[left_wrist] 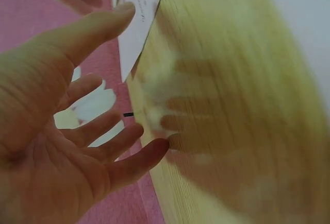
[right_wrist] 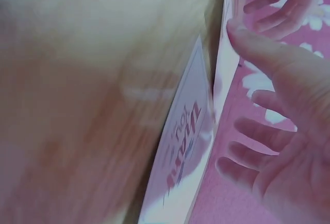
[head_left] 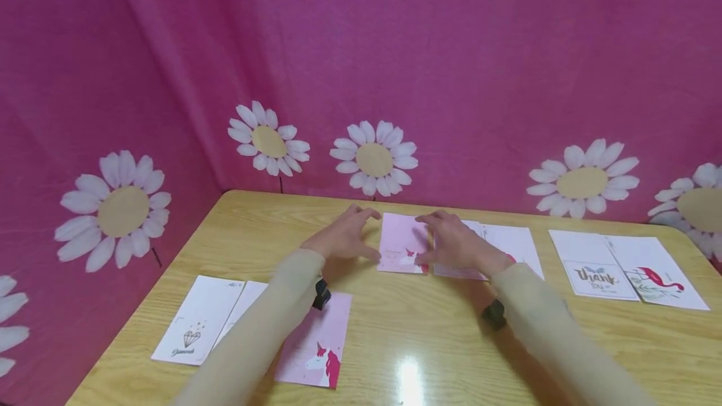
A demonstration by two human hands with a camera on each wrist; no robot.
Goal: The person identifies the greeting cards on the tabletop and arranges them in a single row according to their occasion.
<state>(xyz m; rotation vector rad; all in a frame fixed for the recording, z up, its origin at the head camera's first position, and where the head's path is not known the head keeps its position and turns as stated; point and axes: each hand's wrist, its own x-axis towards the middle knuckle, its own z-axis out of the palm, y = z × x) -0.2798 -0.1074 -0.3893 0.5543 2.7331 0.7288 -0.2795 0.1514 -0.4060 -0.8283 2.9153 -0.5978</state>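
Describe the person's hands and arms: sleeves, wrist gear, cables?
Left hand and right hand are bare, no gloves or rings visible. Left sleeve and right sleeve are long, plain, pale cream. Small black device at the left wrist; similar dark unit at the right. No cables or markings visible.

The right hand [right_wrist: 296, 154], fingers [right_wrist: 252, 157] spread, is near a "thank you" card [right_wrist: 180, 147].

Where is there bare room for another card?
Bare table: the front middle, between near unicorn card and right sleeve; the back left corner, behind the diamond card. Crowded: back middle, left hand and right hand flanking the far unicorn card; back right, under flamingo card.
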